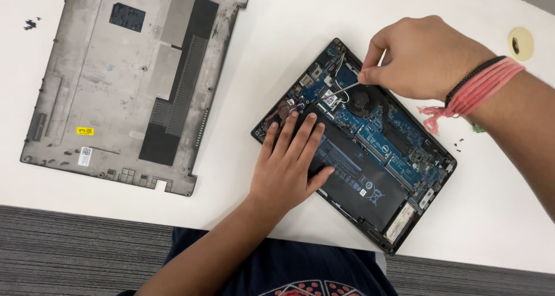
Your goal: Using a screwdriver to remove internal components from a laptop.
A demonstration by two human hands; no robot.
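A person in a dark patterned shirt point(300, 273) sits at the near edge of a white surface point(243, 180), working on an opened laptop point(370, 157) that lies angled at about four o'clock from the surface's middle. The left hand point(289, 160) lies flat and released, fingers spread, on the laptop's black battery point(358, 174), its fingertips near the blue circuit board point(376, 131). Beyond it, toward one o'clock, the right hand point(419, 56) pinches a thin metal tool point(344, 89) between thumb and forefinger, its tip down on a small component point(329, 98) beside the round fan point(362, 101). Pink and black bands point(480, 88) circle that wrist. Loose tiny screws point(459, 144) lie just off the laptop's right corner. At ten o'clock the removed grey bottom cover point(133, 82) rests inner side up, well apart from the laptop, with more dark screws point(30, 23) at the far left. A round tan disc point(520, 43) sits at the far right edge.
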